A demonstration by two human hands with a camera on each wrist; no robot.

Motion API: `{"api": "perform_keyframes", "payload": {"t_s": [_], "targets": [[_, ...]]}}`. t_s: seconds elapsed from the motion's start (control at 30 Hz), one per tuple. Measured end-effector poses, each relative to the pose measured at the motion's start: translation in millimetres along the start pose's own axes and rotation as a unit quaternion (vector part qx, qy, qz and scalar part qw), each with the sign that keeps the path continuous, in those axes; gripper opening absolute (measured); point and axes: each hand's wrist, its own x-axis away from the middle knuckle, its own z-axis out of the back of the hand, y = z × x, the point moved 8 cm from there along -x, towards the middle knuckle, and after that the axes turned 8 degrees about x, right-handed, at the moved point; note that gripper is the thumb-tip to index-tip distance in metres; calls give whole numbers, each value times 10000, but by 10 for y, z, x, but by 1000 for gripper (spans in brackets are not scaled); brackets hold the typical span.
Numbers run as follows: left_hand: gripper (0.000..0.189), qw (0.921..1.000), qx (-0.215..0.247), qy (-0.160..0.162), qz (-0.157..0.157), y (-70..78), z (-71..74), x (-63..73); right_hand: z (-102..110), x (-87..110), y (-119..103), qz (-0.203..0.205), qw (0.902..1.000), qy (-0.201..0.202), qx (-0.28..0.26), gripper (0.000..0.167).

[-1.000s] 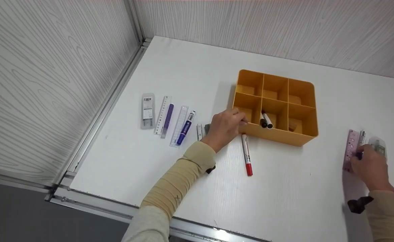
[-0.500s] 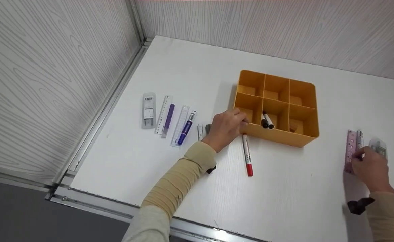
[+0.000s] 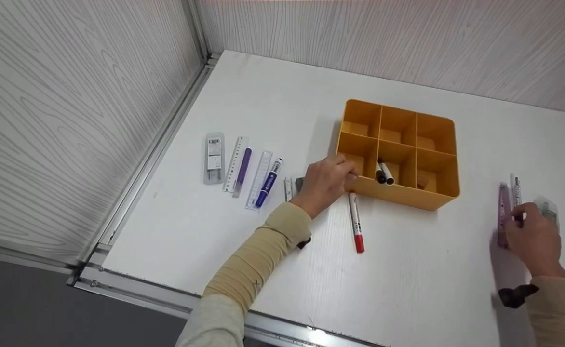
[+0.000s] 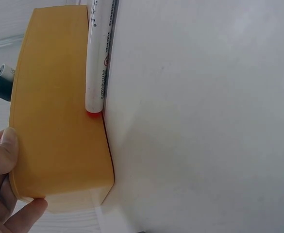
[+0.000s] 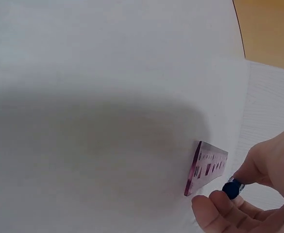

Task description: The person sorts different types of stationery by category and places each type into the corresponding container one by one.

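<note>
You've got a wood-grain panel (image 3: 85, 96) left of your smooth white table (image 3: 417, 270). Your left hand (image 3: 325, 184) pinches that boxy six-slot orange organizer (image 3: 398, 192) near its front-left corner; far right, beside the thin pink ruler (image 3: 503, 209), your right hand (image 3: 534, 238) has a slim round marker (image 3: 515, 188) pinched.

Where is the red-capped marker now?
In the head view, the marker lies right of centre on the table, at the near side of the box.

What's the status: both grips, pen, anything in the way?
Left grip on yellow organizer, near-left corner. Right grip pinching blue-ended white pen, outside organizer. Possible snag: pink ruler close beside pen.
</note>
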Motion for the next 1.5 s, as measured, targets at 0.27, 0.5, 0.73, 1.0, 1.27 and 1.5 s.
{"api": "perform_keyframes", "payload": {"t_s": [0.27, 0.5, 0.73, 1.0, 1.27, 1.5], "targets": [[7, 10000, -74, 36, 5, -7, -2, -3, 114, 13, -119, 229, 9986, 405, -257, 28], [8, 9998, -208, 46, -5, 10, 3, -9, 206, 21, -235, 148, 9979, 498, -396, 47], [8, 9998, -200, 7, -7, 15, -6, -3, 329, 41, -395, 483, 9923, 1030, -480, 45], [10, 9999, -165, -22, 43, 1, -10, 2, 448, 77, -577, 596, 9884, 1276, -571, 41], [10, 10000, -60, 13, 56, -3, -2, 2, 565, 147, -821, 846, 9839, 1364, -784, 37], [10, 9999, -96, 46, 25, 9, 2, -4, 673, 209, -1081, 1394, 9681, 1652, -1271, 33]]}}
